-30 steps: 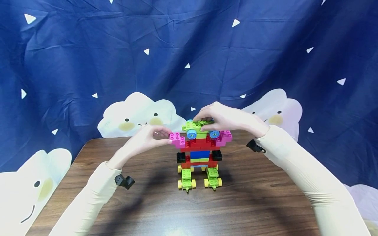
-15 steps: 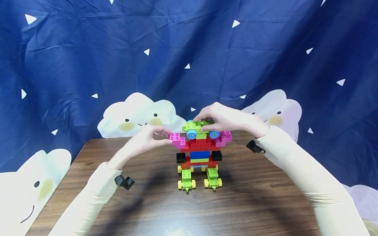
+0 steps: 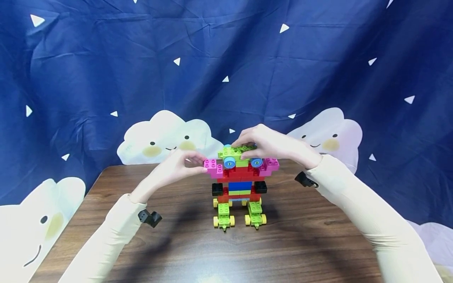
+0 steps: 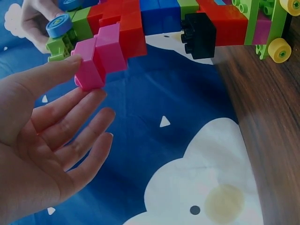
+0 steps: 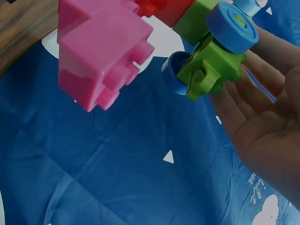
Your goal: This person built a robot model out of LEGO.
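A robot-like figure of toy building bricks stands upright on the table, its red bricks (image 3: 242, 172) and blue brick (image 3: 240, 186) forming the body. My left hand (image 3: 175, 167) pinches the pink brick (image 4: 91, 65) at the figure's left shoulder between thumb and fingertips; the other fingers are spread. On top sits a green wheeled base (image 3: 231, 153) with blue wheels (image 3: 229, 162). From above, my right hand (image 3: 270, 141) grips that base with thumb in front and fingers behind. Another pink brick (image 5: 101, 51) sticks out at the right shoulder, untouched.
Two green wheeled bases (image 3: 223, 214) with yellow wheels form the feet on the brown wooden table (image 3: 170, 247). Black bricks (image 3: 260, 187) jut out at the sides. Behind the table hangs a blue curtain (image 3: 198, 90) with white clouds and triangles.
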Motion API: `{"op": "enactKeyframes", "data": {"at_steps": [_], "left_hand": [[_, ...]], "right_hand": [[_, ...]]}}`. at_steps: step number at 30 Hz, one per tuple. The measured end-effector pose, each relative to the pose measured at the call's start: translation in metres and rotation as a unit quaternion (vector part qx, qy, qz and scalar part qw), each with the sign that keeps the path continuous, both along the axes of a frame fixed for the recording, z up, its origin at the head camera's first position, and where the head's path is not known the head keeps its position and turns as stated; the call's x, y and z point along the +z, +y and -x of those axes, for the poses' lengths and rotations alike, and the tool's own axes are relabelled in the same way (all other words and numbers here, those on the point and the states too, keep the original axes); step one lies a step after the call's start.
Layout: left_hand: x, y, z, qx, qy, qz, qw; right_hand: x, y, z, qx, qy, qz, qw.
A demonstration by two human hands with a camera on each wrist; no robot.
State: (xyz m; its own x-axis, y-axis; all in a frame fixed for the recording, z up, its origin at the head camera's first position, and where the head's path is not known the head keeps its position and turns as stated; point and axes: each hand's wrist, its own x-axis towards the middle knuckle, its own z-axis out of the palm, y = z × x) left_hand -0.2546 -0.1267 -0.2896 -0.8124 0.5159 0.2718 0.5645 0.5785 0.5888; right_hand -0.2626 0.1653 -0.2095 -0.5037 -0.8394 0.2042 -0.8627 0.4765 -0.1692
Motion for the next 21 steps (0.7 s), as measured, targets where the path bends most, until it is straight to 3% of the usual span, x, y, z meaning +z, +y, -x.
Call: {"op": "enactKeyframes", "data": {"at_steps": [21], "left_hand": [[-0.0006, 0.0001, 0.0011, -0.005, -0.003, -0.005, 1.0]], "right_hand": [[-0.0027, 0.0036, 0.0021, 0.008, 0.002, 0.012, 0.9999]]}}
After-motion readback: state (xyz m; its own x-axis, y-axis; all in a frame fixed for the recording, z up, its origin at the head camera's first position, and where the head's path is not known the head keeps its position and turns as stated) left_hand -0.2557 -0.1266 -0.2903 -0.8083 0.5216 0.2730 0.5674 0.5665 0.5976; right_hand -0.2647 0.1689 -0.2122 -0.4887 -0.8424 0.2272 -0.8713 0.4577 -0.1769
